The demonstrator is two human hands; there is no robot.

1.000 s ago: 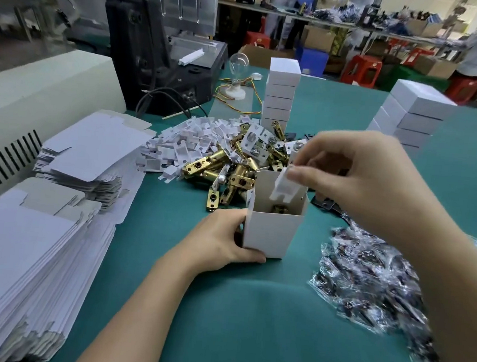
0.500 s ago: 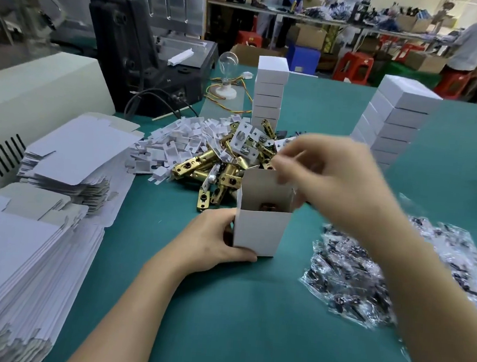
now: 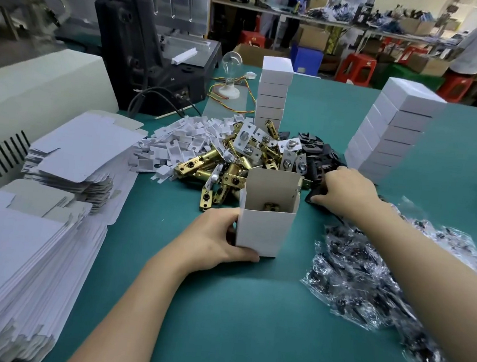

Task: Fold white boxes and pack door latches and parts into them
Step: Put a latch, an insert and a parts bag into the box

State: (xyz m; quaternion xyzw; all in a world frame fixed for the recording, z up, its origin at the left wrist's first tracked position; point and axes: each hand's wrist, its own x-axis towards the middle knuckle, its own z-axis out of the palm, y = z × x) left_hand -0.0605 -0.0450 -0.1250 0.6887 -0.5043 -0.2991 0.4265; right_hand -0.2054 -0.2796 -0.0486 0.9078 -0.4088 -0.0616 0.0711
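Seen from the head camera, a person is working at a table spread with a teal cloth (image 3: 219, 323). The left hand (image 3: 214, 242) is gripping one open white cardboard box (image 3: 260, 232), with the thumb wrapped across its near face. It is holding the box upright on the cloth with the top flaps standing up. One brass-coloured metal part (image 3: 271, 206) is showing inside the box.

The right hand (image 3: 349, 190) is lying palm down on a heap of black plastic pieces (image 3: 315, 148) just right of the box, with its fingers bent over them. Whether it is grasping a piece cannot be told from here.

Just behind the box, a heap of brass door latches (image 3: 204, 165) with silver face plates is lying too tangled to count. Left of it is sitting a heap of small white plastic pieces (image 3: 177, 141).

Two towers of closed white boxes are standing behind the heaps. The centre tower (image 3: 273, 97) is showing about six boxes and the right tower (image 3: 394, 131) about eight.

Two piles of flat white box blanks are lying along the left side, the farther pile (image 3: 73, 146) and the nearer pile (image 3: 9, 247). Clear plastic bags of small dark parts (image 3: 367, 278) are lying spread at the right, partly behind the right forearm.

One clear light bulb on a white base (image 3: 231, 67) is standing beside a black machine (image 3: 157, 43).
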